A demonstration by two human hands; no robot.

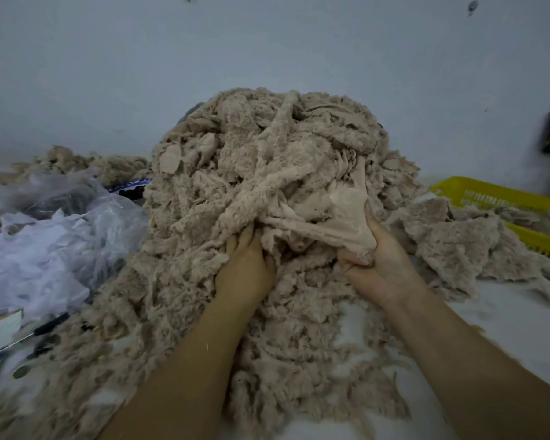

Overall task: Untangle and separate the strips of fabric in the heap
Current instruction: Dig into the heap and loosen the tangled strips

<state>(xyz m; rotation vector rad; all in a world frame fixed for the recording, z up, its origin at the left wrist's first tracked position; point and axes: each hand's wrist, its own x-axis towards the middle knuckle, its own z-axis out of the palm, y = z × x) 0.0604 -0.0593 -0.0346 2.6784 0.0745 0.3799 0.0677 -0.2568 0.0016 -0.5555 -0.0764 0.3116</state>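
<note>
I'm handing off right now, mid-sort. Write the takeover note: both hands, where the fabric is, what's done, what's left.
Left hand: fingers curled into the front of the heap, gripping fuzzy fabric.
Right hand: grips a smooth-backed strip that runs up into the heap and is not free yet.
Done: a few loose pieces lie to the right, beside and partly in the yellow basket.
Left: most of the heap sits tangled on the table. Pull this strip clear first, I'd suggest.
</note>
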